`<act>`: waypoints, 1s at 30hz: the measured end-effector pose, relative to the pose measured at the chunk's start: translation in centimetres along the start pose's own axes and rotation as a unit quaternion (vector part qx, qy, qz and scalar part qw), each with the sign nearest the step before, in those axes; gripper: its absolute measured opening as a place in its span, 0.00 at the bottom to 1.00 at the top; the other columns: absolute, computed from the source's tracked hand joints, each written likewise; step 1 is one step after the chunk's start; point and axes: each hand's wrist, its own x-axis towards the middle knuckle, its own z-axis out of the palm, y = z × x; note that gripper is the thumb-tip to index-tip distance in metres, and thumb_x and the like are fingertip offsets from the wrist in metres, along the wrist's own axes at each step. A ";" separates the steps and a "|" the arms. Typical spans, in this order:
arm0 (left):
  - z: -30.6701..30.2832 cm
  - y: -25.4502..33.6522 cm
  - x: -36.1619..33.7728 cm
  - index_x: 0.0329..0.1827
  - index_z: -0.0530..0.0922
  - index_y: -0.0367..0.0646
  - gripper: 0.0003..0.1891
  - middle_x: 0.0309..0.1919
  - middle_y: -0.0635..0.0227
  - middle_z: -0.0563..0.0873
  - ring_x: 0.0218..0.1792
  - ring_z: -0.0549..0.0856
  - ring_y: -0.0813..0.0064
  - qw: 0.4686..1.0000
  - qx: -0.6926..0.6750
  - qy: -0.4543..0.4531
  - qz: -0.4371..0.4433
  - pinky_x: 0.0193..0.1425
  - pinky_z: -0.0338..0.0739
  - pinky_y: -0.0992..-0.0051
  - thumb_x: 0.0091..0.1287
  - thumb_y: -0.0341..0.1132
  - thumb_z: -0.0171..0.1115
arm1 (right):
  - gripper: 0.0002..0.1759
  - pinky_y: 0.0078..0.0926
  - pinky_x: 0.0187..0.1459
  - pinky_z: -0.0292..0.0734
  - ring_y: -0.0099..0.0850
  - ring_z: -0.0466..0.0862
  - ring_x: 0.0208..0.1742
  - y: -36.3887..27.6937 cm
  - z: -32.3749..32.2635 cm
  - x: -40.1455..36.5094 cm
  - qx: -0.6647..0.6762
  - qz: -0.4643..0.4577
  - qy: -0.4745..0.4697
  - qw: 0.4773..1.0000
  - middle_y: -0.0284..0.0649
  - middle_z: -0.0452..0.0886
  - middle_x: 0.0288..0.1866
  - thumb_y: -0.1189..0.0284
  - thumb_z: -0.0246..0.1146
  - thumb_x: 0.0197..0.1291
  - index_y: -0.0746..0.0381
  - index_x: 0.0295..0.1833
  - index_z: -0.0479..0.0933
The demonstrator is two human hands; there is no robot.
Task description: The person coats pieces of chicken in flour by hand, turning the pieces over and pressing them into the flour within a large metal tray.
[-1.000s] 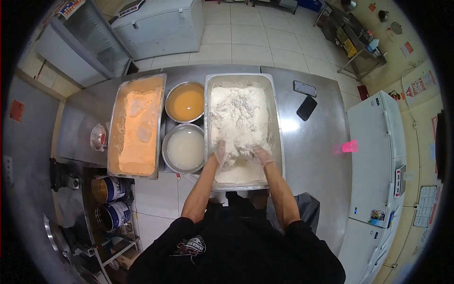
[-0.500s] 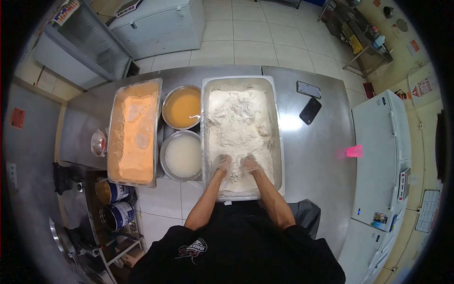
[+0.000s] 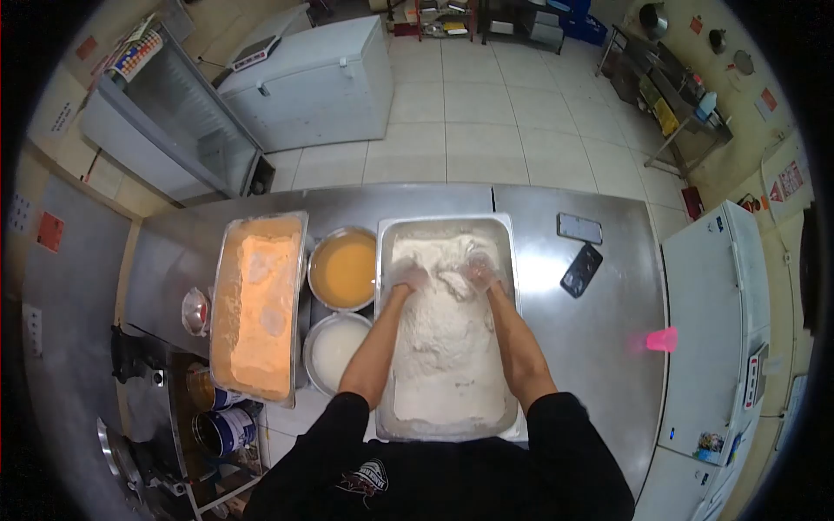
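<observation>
A deep metal tray (image 3: pixel 512 382) full of pale flour (image 3: pixel 443 334) stands in front of me. Both my hands wear clear plastic gloves and work in its far half. My left hand (image 3: pixel 412 276) is at the left side of the flour, its fingers blurred by motion. Over on the right, my right hand (image 3: pixel 479 273) is down in the flour beside a pale floury lump (image 3: pixel 454 284); its fingers are smeared and partly covered. I cannot tell whether either hand grips anything. The near half of the flour lies flatter.
Left of the tray stand a bowl of orange-yellow liquid (image 3: pixel 344 271), a bowl of whitish liquid (image 3: pixel 334 352) and a tray of orange powder (image 3: pixel 265 339). Two phones (image 3: pixel 580 228) and a pink cup (image 3: pixel 662 339) are on the right of the steel table (image 3: pixel 599 373).
Both hands have moved from the near end of the flour to the far half, arms stretched forward. The flour near me is now flatter. The camera view has tilted up.
</observation>
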 end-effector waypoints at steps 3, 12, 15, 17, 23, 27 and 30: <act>-1.8 2.2 -0.8 0.23 0.69 0.42 0.09 0.22 0.63 0.72 0.25 0.71 0.70 0.997 -0.006 -0.077 0.001 0.31 0.65 0.75 0.46 0.37 0.41 | 0.11 0.26 0.36 0.64 0.31 0.71 0.34 2.8 3.2 -0.1 0.401 -0.020 -0.036 0.915 0.41 0.71 0.33 0.69 0.48 0.43 0.61 0.32 0.69; -7.6 5.8 -8.7 0.24 0.71 0.42 0.13 0.26 0.63 0.74 0.26 0.70 0.67 0.964 -0.112 -0.238 -0.023 0.32 0.64 0.71 0.46 0.43 0.43 | 0.14 0.25 0.35 0.65 0.30 0.71 0.33 3.4 1.6 -1.7 0.137 -0.071 -0.103 0.983 0.40 0.72 0.32 0.65 0.48 0.42 0.62 0.32 0.70; -5.7 3.1 -6.3 0.24 0.72 0.42 0.14 0.29 0.60 0.74 0.32 0.71 0.64 0.981 -0.049 -0.125 0.137 0.36 0.64 0.68 0.47 0.40 0.40 | 0.15 0.26 0.35 0.65 0.31 0.71 0.33 2.9 2.6 4.2 0.039 -0.075 -0.035 0.996 0.40 0.72 0.32 0.64 0.46 0.42 0.62 0.32 0.69; -9.9 4.7 -2.6 0.27 0.72 0.40 0.14 0.31 0.55 0.72 0.35 0.70 0.63 0.984 0.046 -0.168 0.027 0.39 0.63 0.69 0.47 0.39 0.40 | 0.16 0.27 0.35 0.65 0.32 0.71 0.33 2.1 7.0 6.3 -0.005 -0.092 0.009 0.996 0.40 0.72 0.32 0.63 0.46 0.43 0.62 0.32 0.69; -4.9 1.1 -2.5 0.29 0.70 0.41 0.12 0.31 0.58 0.72 0.33 0.71 0.67 0.992 -0.044 -0.043 0.112 0.38 0.64 0.71 0.48 0.36 0.39 | 0.15 0.27 0.37 0.64 0.31 0.71 0.34 0.2 7.2 2.1 -0.140 -0.111 -0.061 0.982 0.38 0.72 0.33 0.63 0.43 0.44 0.60 0.33 0.69; -1.3 2.7 -11.1 0.26 0.70 0.42 0.11 0.26 0.61 0.73 0.30 0.72 0.70 0.984 -0.076 -0.015 0.162 0.36 0.65 0.71 0.49 0.35 0.39 | 0.12 0.26 0.37 0.64 0.28 0.69 0.34 -4.5 -1.5 -7.7 -0.229 -0.084 -0.133 0.961 0.35 0.71 0.33 0.68 0.43 0.46 0.59 0.34 0.68; 4.1 2.7 -13.5 0.21 0.70 0.43 0.10 0.20 0.64 0.74 0.26 0.73 0.70 0.980 0.086 -0.082 0.160 0.34 0.65 0.70 0.48 0.35 0.40 | 0.12 0.27 0.36 0.64 0.29 0.69 0.32 -1.2 4.1 -11.6 -0.236 -0.062 -0.081 0.966 0.35 0.70 0.31 0.67 0.43 0.46 0.58 0.34 0.68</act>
